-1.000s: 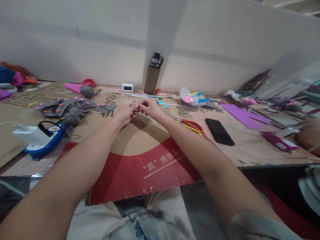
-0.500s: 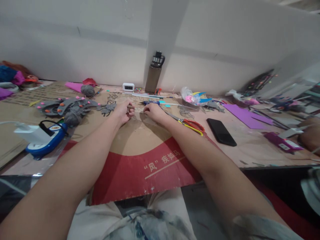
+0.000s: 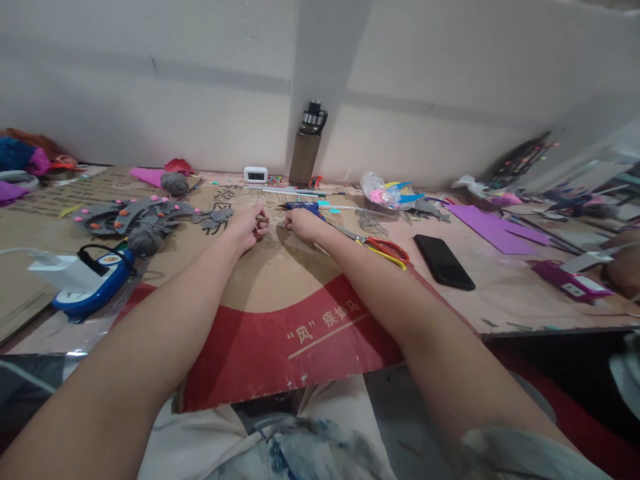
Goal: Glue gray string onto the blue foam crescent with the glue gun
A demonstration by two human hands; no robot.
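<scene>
Over the cardboard sheet [image 3: 265, 273], both hands work close together with a small gap between them. My left hand [image 3: 249, 227] is closed, fingers curled around something small and greyish that I cannot make out. My right hand [image 3: 303, 225] is closed too, its fingertips pinched and pointing down near the cardboard; what they hold, if anything, is hidden. Just behind the right hand lies a blue glue gun [image 3: 313, 207], partly covered by it. Scissors with red and yellow handles [image 3: 385, 250] lie beside the right forearm. A grey yarn piece [image 3: 213, 219] rests left of my left hand.
Grey crescent shapes with pink and orange beads [image 3: 125, 215], a yarn ball [image 3: 145, 239] and a blue power strip [image 3: 95, 287] lie left. A bottle [image 3: 305, 150] and small clock [image 3: 255, 175] stand behind. Rightward are a phone [image 3: 443, 261], purple sheet [image 3: 493, 229] and another person's hand [image 3: 623, 267].
My right hand has shifted very slightly left, fingers a bit more tucked in. My left hand keeps nearly the same place and grip. The view has tilted slightly.
</scene>
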